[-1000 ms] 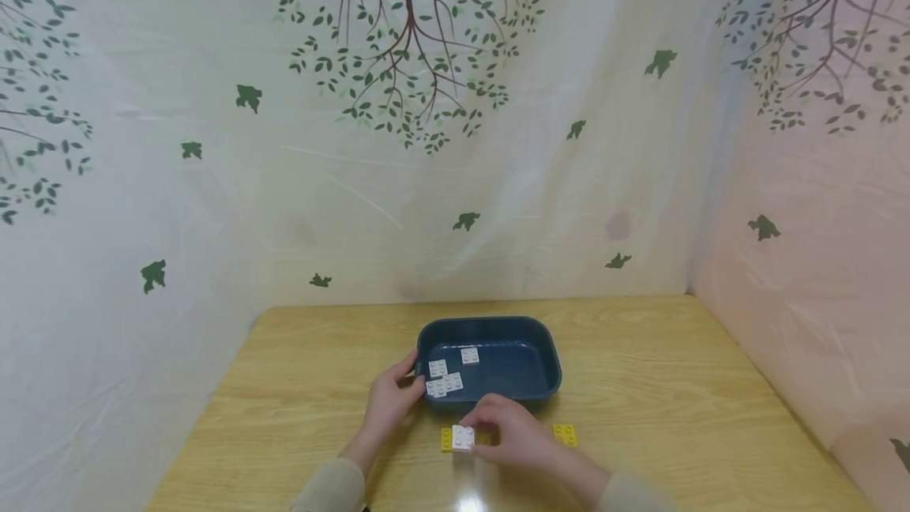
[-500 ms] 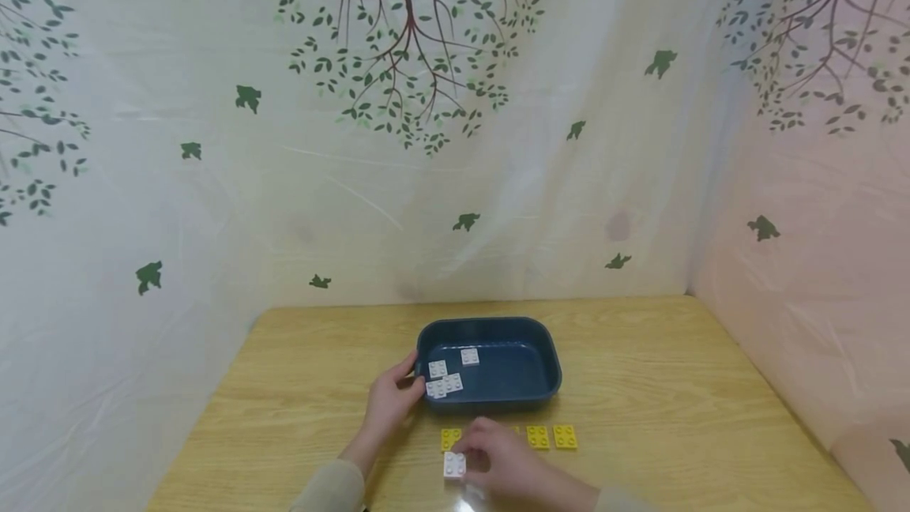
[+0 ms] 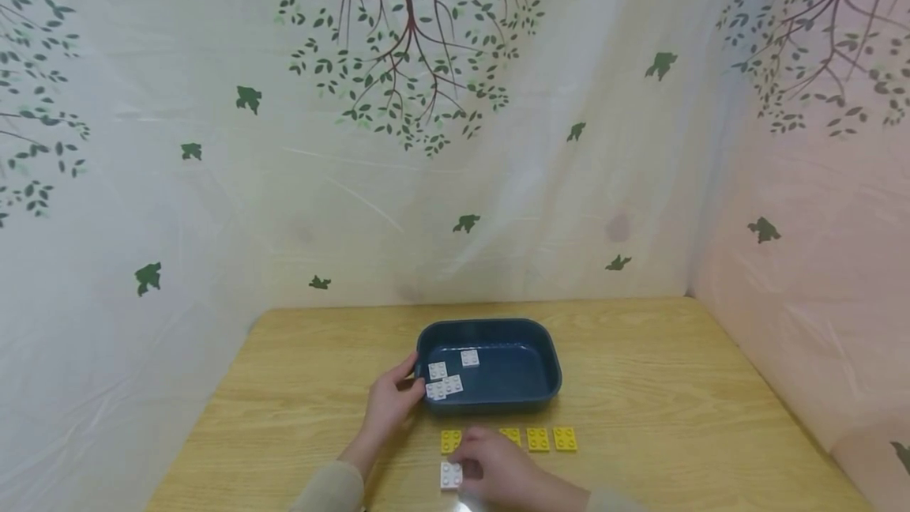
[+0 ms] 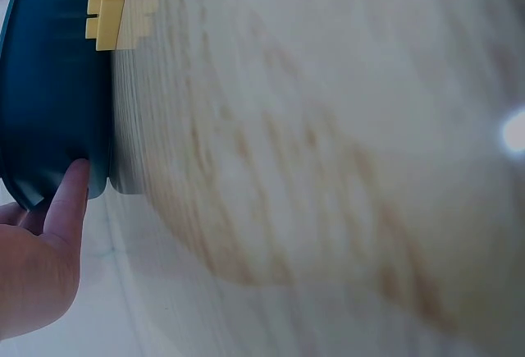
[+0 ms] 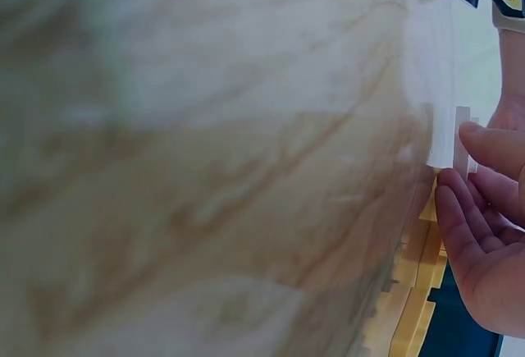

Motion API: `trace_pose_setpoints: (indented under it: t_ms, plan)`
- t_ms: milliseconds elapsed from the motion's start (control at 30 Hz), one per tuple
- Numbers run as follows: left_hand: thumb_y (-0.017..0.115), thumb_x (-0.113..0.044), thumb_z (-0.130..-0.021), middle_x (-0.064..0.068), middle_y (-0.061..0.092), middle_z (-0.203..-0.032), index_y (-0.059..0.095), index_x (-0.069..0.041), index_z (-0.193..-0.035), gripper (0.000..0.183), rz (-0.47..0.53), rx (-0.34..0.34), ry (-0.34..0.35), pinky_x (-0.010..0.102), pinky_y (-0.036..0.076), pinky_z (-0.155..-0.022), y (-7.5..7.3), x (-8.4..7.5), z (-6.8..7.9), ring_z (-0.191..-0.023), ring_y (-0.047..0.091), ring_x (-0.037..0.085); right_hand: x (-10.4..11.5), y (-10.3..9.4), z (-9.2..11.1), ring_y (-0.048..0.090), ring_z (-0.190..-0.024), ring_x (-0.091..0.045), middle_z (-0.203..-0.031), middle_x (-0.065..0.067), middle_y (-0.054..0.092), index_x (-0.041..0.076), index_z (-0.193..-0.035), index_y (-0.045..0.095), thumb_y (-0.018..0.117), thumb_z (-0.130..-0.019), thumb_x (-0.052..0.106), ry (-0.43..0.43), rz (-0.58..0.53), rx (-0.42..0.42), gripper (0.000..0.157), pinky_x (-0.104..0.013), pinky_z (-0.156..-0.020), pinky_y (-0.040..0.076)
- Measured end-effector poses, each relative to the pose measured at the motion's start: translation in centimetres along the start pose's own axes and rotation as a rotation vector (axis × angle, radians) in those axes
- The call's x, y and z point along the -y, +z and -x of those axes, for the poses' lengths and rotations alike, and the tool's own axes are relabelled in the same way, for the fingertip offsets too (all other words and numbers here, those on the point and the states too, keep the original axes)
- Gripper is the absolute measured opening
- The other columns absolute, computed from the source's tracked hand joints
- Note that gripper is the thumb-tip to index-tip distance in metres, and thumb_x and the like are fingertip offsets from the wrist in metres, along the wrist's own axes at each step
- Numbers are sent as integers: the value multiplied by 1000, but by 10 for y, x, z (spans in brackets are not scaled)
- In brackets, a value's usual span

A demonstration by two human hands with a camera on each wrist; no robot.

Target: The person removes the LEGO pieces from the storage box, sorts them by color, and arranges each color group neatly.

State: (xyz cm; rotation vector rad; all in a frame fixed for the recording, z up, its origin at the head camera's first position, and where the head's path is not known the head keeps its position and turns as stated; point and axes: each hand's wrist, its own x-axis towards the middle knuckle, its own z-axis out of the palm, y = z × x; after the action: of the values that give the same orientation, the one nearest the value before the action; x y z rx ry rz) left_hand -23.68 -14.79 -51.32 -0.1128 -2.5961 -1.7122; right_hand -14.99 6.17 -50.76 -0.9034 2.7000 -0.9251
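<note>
In the head view my left hand (image 3: 391,399) holds the left end of a dark blue tray (image 3: 498,405); the left wrist view has the thumb on its near side and the fingers behind. My right hand (image 3: 503,466) pinches a white toy brick (image 3: 450,476) by its right side, low in front of the leftmost yellow brick (image 3: 449,441). Edge-on, that white brick (image 5: 461,144) shows between thumb and fingers in the right wrist view. Several yellow bricks (image 3: 565,438) form a row before the tray, partly covered by the right hand.
Several white bricks (image 3: 437,370) lie in the tray's left half, one of them (image 3: 470,358) nearer the middle. The wooden table (image 3: 640,385) runs back to a pale curtain (image 3: 355,212) printed with trees and birds. Curtain also hangs along both sides.
The right hand has brought the white brick from over the yellow row toward the person and slightly left, uncovering more yellow bricks. The left hand and the tray stay put.
</note>
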Motion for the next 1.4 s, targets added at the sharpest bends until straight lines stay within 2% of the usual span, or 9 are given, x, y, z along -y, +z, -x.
trace_pose_setpoints:
  t_ms: [267, 467, 600, 933, 1200, 1300, 1400]
  plan:
    - [66, -9, -90, 18, 56, -139, 54, -4, -141, 52, -2, -8, 17, 46, 52, -95, 0, 0, 0, -111, 63, 32, 1, 0, -3, 49, -78, 3, -92, 19, 55, 20, -108, 76, 78, -80, 23, 28, 27, 26, 28, -17, -69, 46]
    - [67, -9, -90, 19, 57, -138, 55, -4, -140, 52, -15, -10, 27, 46, 52, -95, 0, 0, 0, -110, 63, 32, -1, -1, -2, 49, -80, 3, -94, 20, 54, 21, -110, 76, 77, -81, 23, 16, -9, 42, 28, -17, -70, 46]
    - [67, -9, -90, 18, 57, -138, 55, -5, -140, 52, -15, -12, 20, 47, 51, -96, 0, 0, 1, -111, 63, 32, -2, -3, 0, 51, -80, 3, -94, 18, 55, 19, -109, 76, 77, -82, 23, -20, -27, 12, 28, -16, -70, 47]
    - [68, -8, -89, 19, 59, -135, 55, -4, -140, 52, 1, -16, 20, 47, 51, -96, -1, -2, 4, -109, 64, 32, -1, -16, -3, 54, -81, 3, -93, 19, 60, 19, -109, 74, 79, -83, 22, 8, -170, -32, 27, -19, -74, 50]
    - [67, -8, -90, 18, 59, -135, 55, -5, -140, 52, 4, -17, 11, 46, 51, -96, 1, 0, 2, -110, 63, 32, -4, -30, -9, 62, -81, -5, -97, -1, 71, 8, -111, 73, 79, -83, 9, -144, -294, -123, 29, -21, -75, 56]
    - [67, -8, -89, 19, 59, -135, 55, -5, -140, 53, 5, -20, 11, 46, 52, -95, 1, 0, 2, -109, 64, 32, -4, -38, -12, 63, -85, -6, -98, -2, 72, 12, -113, 73, 79, -83, 10, -138, -293, -150, 30, -22, -77, 56]
    - [68, -7, -89, 20, 60, -133, 56, -3, -139, 52, 5, -26, 28, 46, 53, -94, 1, 1, 2, -107, 64, 33, -4, -47, -16, 64, -88, -6, -101, 1, 72, 15, -114, 73, 79, -84, 14, -95, -313, -163, 31, -23, -78, 56]
